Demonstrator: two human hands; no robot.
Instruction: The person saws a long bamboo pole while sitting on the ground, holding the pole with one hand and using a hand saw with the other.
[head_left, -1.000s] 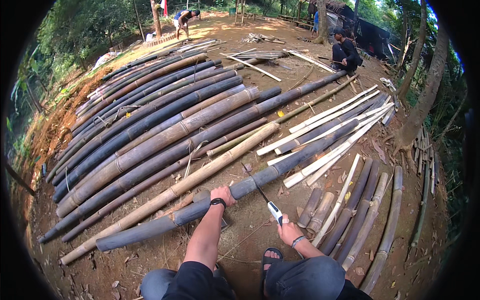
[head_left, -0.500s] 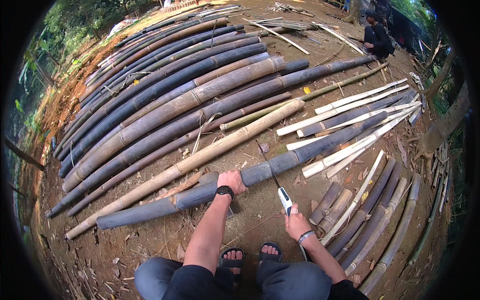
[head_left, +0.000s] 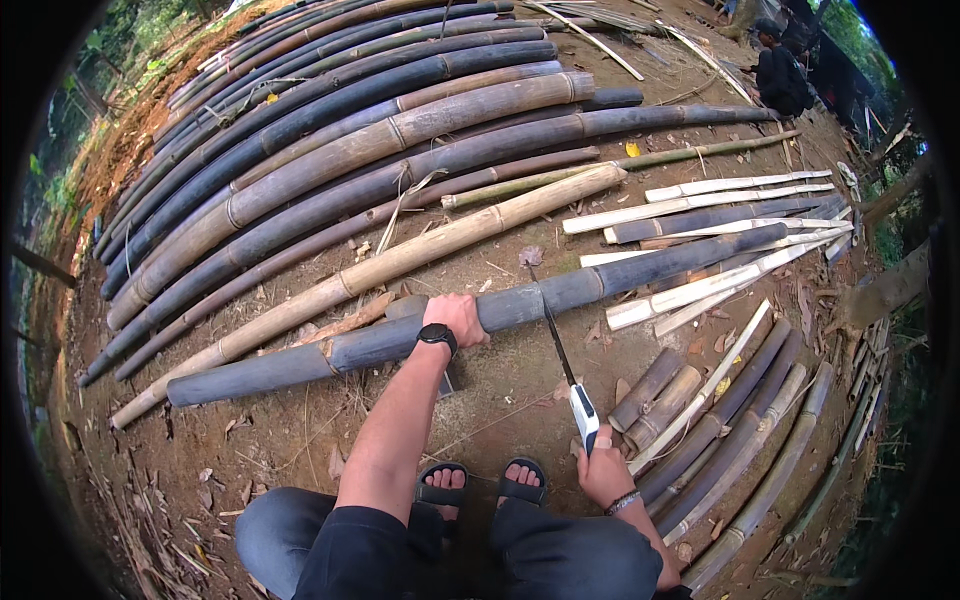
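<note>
A long dark bamboo pole lies slantwise before me, its left end near the ground. My left hand, with a black watch on the wrist, is wrapped over the pole near its middle. In my right hand is the white and blue handle of a hand saw. Its thin dark blade crosses the pole to the right of my left hand, touching it, with the tip past the far side. A small block under the pole shows partly behind my left wrist.
Many bamboo poles lie in rows on the far left. Split pale strips are piled at the right, and short cut pieces lie near my right hand. A person squats at the far right. My sandalled feet are below.
My right hand has drawn the saw back toward me, lower and slightly right, while the blade stays across the pole. My left hand keeps its grip. The whole view has shifted a little.
</note>
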